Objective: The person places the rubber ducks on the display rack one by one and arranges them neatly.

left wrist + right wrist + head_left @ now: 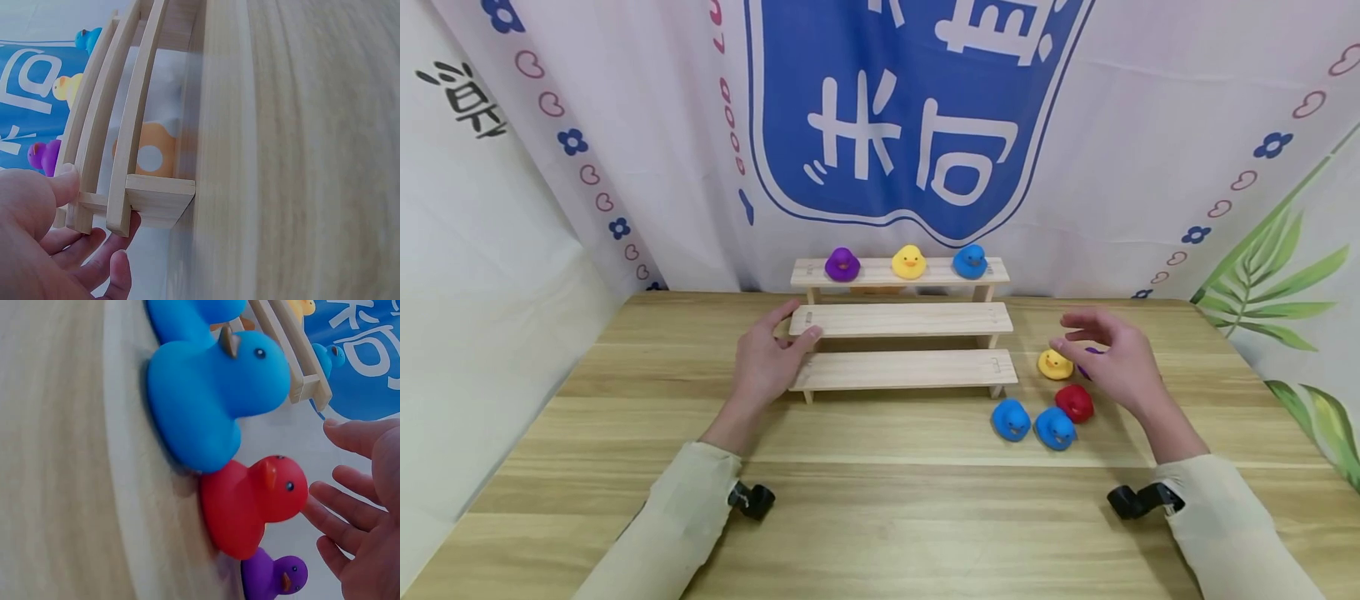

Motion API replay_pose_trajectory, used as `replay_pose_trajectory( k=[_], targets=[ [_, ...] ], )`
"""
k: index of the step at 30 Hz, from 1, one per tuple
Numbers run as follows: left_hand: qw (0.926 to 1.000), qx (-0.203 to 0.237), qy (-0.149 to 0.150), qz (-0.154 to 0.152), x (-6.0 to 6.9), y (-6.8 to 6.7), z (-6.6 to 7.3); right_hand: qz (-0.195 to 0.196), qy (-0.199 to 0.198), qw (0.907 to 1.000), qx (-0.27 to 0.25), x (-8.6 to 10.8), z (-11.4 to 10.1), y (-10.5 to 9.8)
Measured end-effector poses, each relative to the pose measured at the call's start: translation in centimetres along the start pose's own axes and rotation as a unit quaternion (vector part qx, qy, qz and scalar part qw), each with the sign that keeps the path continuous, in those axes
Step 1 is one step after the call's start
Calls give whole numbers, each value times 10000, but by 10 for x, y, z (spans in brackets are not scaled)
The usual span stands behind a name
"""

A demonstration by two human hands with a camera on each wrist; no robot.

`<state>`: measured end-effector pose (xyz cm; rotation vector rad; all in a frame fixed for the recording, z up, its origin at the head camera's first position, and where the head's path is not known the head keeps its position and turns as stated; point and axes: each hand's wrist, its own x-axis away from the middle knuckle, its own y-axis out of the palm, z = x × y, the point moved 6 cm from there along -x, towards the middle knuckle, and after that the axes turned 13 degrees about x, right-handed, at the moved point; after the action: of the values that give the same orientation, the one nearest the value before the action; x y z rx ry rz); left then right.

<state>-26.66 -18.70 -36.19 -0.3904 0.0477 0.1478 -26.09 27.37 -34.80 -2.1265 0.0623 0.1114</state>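
Note:
My left hand (767, 354) grips the left end of a three-step wooden display stand (902, 319), thumb on the middle board and fingers around its end. On the top board sit a purple rubber duck (842, 265), a yellow duck (909, 262) and a blue duck (971, 262). My right hand (1116, 358) hovers with loosely bent fingers over a group of ducks at the stand's right. This group has a yellow duck (1055, 364), a partly hidden purple duck (274, 575), a red duck (240, 506) and two blue ducks (1011, 419). Nothing is between the right fingers.
The stand is on a wood-grain table (880, 517), close to a hanging cloth (685, 167) with a blue printed panel. An orange shape with a white circle (150, 158) shows behind the stand. Each sleeve bears a black wrist camera (752, 501).

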Motion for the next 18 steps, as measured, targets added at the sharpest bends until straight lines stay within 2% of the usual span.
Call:
replay_pose_trajectory(
  k=[9, 18],
  targets=[
    [10000, 0, 23, -8, 0, 1, -1, -266, 173, 9994, 110, 3, 12, 7],
    [10000, -33, 2, 13, 1, 0, 0, -284, 67, 9984, 484, 4, 14, 14]
  ],
)
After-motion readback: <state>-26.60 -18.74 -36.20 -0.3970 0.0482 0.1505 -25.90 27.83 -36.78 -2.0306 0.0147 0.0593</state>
